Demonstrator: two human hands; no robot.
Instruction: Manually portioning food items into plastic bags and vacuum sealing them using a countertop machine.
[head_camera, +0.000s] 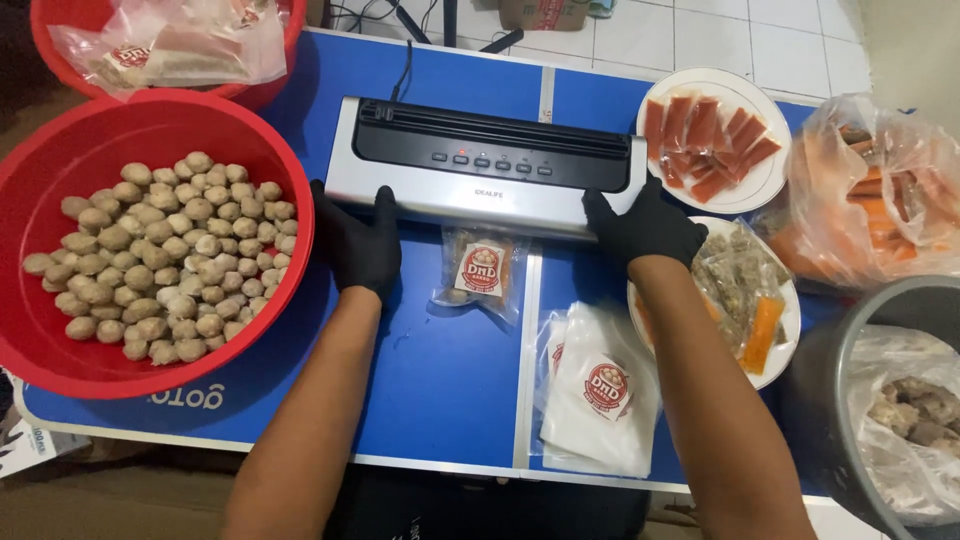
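Red basin (60, 340) at left holds heap of meatballs (165, 255). White plate (765, 180) far right carries red sausage strips; nearer plate (790, 320) holds filled packets. Grey pot (830, 400) lined with plastic bag.

Both black-gloved hands pressed flat on vacuum sealer (485, 165) lid: left hand (358, 240) at left end, right hand (642, 228) at right end, fingers spread, gripping nothing.

Filled pouch (480, 272) has mouth under sealer front edge, between hands. Stack of empty pouches (598, 395) near right forearm.

A clear filled pouch (478, 272) with a round red-and-white label sits at the sealer's front edge; a stack of empty white pouches (598, 395), same label, lies lower right.
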